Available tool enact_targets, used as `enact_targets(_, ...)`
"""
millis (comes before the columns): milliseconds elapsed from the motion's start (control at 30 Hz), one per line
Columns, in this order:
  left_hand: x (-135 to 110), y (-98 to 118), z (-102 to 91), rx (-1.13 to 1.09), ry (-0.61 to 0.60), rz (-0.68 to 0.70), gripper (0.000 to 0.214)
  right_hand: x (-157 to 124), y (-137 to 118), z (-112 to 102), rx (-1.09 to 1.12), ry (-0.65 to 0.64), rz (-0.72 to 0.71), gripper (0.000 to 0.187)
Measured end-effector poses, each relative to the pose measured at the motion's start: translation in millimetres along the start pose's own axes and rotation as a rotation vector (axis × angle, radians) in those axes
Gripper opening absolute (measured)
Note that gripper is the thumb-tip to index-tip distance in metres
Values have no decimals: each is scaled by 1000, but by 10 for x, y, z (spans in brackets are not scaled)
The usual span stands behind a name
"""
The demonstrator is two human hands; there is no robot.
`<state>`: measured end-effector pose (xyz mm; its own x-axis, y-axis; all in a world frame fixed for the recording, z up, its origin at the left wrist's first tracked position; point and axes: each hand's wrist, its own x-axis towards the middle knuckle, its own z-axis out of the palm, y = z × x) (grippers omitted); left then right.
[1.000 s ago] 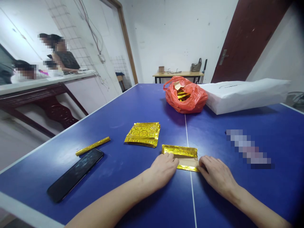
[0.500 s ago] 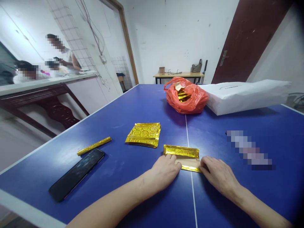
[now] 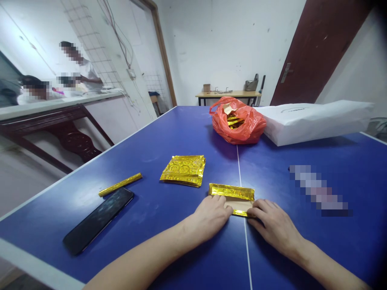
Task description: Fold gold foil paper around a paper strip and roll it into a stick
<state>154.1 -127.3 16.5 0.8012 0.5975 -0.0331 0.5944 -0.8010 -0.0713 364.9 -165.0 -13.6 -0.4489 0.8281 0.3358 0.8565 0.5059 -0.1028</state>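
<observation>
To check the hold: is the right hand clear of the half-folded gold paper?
No, the right hand touches the near right corner of the gold paper.

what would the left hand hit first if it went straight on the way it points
Probably the folded far flap of the gold sheet, just ahead of the left hand; whether they already touch is hard to tell.
</observation>
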Motion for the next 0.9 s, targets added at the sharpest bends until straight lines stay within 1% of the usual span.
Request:
enact_targets(200, -10, -7, 9, 12, 34, 20, 13, -14, 61, 50, -55, 9, -15, 21)
enact_targets(367, 17, -15, -8, 14, 2, 27, 13, -13, 58, 56, -56, 41, -33, 23)
enact_targets(467, 33, -18, 3, 12, 8, 28, 12, -15, 53, 69, -52, 50, -38, 22)
enact_targets(700, 55, -42, 92, -49, 27, -17, 16, -23, 56, 100, -38, 43, -18, 24)
enact_targets(900, 56, -79, 82, -137, -35, -69, 13, -16, 78, 111, -37, 24, 17, 24)
